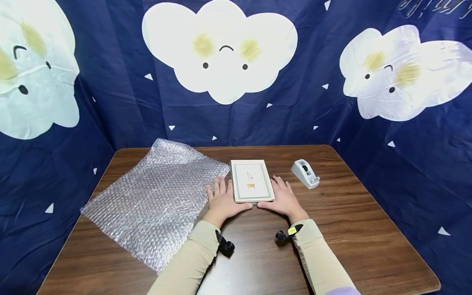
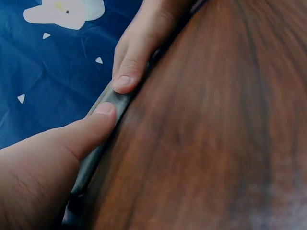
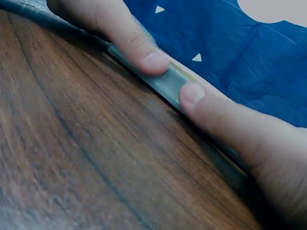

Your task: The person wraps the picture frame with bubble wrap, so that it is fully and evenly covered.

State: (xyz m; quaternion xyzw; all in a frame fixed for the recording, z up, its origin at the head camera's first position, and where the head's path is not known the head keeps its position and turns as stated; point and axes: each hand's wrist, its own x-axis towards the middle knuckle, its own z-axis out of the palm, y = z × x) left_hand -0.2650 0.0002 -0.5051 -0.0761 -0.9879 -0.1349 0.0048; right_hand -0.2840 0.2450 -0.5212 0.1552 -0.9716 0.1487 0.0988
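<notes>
A cream picture frame (image 1: 253,180), with a drawing of a plant and a small orange stool, lies flat at the table's middle. A grey-green edge (image 2: 109,97) shows below its cream top at the front. My left hand (image 1: 224,203) is at its left front corner, thumb against the front edge and straight fingers spread over the bubble wrap (image 1: 155,196). At the opposite corner my right hand (image 1: 284,198) lays its fingers along the right side, its thumb (image 3: 193,96) also on the front edge. The two thumbtips are a short gap apart.
The bubble wrap sheet spreads over the table's left part, one corner rising toward the back. A white tape dispenser (image 1: 305,173) stands to the right of the frame. Blue cloth (image 1: 236,123) with clouds surrounds the wooden table (image 1: 350,229).
</notes>
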